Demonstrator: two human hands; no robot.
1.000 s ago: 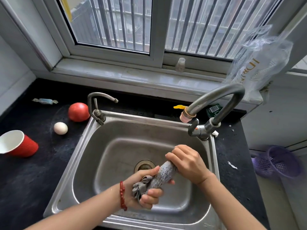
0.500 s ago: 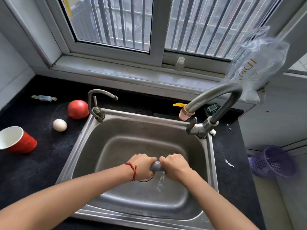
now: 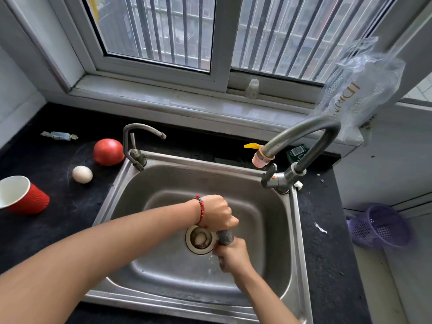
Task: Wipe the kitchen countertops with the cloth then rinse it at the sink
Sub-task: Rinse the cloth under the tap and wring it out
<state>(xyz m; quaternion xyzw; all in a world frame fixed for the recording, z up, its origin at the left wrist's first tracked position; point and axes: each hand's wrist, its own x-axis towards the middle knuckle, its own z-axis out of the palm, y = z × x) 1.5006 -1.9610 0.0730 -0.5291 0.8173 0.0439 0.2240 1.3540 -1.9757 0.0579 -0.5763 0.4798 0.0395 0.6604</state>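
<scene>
Grey cloth (image 3: 225,237): twisted into a tight roll over the sink (image 3: 295,230) basin, just beside the drain (image 3: 200,239). Left hand (image 3: 218,212) grips its upper end, fingers curled round; right hand (image 3: 230,256) grips the lower end, likewise curled round it.

Change from half a second ago: the two fists then sat side by side with the roll lying level between them; now the left hand is farther from the camera, the right hand nearer, and the roll stands steeply on end. Drain, then covered by the hands, is now exposed.

Hard to make out: only a short stretch of cloth shows between the fists, the rest hidden inside them. Drops of water below the right hand are blurred. A pale lump sits in the drain, not identifiable.

Other items, relative to the sink: tall tap (image 3: 301,139) at its far right corner; small tap (image 3: 138,146) at far left corner. On the black bench (image 3: 58,230) left of the sink: tomato (image 3: 108,152), egg (image 3: 82,174), red cup (image 3: 22,195) lying tilted and cut off at the frame edge.
</scene>
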